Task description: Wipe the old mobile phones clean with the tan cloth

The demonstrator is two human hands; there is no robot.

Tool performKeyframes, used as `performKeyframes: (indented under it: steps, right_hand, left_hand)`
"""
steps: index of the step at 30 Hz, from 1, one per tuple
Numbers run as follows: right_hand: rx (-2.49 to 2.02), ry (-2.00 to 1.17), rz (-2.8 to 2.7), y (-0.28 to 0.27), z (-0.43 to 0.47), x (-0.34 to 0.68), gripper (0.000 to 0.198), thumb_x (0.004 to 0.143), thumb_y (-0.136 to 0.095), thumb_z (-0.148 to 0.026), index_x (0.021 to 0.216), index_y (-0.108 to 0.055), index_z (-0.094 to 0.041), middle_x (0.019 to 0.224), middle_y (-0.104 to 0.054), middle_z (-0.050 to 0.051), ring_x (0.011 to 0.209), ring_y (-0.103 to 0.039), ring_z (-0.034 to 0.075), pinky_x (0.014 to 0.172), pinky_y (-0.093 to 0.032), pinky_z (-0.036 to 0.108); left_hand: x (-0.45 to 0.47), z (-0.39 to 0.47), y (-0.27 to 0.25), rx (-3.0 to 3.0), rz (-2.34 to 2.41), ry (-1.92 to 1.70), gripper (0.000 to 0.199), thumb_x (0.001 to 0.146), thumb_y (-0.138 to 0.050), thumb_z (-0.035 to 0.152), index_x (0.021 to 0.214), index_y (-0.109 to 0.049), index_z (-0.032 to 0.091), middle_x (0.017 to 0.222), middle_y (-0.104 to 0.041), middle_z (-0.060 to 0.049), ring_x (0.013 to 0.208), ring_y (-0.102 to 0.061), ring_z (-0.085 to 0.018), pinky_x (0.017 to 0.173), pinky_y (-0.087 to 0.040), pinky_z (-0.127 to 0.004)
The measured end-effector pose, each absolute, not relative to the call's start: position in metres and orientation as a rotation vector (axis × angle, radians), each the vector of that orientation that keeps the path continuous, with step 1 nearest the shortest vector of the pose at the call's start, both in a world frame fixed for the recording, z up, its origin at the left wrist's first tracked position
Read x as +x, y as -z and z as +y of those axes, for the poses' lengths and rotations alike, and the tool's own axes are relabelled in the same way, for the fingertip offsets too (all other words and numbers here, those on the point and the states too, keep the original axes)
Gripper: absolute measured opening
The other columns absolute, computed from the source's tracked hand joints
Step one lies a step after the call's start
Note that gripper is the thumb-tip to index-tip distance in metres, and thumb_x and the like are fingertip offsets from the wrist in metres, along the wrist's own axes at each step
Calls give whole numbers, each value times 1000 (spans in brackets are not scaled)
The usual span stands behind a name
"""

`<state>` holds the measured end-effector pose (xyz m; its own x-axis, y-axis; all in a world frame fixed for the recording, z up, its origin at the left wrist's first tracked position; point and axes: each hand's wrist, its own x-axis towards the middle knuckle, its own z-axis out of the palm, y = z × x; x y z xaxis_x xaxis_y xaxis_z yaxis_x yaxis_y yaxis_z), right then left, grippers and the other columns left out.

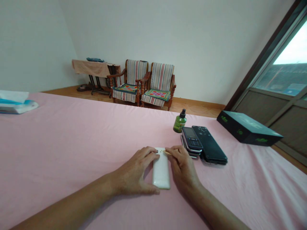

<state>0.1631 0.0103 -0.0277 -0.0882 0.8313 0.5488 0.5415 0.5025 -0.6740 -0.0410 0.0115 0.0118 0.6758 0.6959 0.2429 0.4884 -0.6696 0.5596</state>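
A white phone lies back-up on the pink cloth, its long side pointing away from me. My left hand lies along its left edge, with the thumb at the near corner and the fingers curled over the far end. My right hand rests against the right edge and pinches a thin, pale stick between thumb and forefinger, its tip at the phone's far end.
Just right of my hands lie stacked dark phones: a keypad phone and a black slab phone. A small green bottle stands behind them. A black box sits far right, a tissue pack far left. Two chairs stand beyond.
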Motion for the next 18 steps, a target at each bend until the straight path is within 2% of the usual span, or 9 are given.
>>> performKeyframes:
  steps: [5,14,18]
  right_hand:
    - [-1197,-424,-1882,23,3,159,31,87,-45,-4,98,-71,-16,95,-56,10,90,-56,22,77,-47,34]
    - [-1212,-523,-1893,11,-16,157,31,78,-46,2,80,-70,-17,77,-52,3,68,-54,15,57,-39,25]
    - [-1348,-407,-1843,10,-15,160,29,80,-47,0,80,-70,-17,76,-58,4,72,-57,17,64,-42,28]
  left_hand:
    - [-41,11,-12,2451,918,-595,86,55,-91,36,128,-51,16,133,-49,-13,122,-47,-32,106,-40,-46]
    - [-41,11,-10,2416,905,-620,85,56,-91,36,129,-53,16,131,-50,-13,122,-48,-32,107,-41,-45]
    - [-42,11,-10,2408,901,-643,84,56,-90,34,129,-53,16,130,-51,-12,122,-49,-31,107,-42,-43]
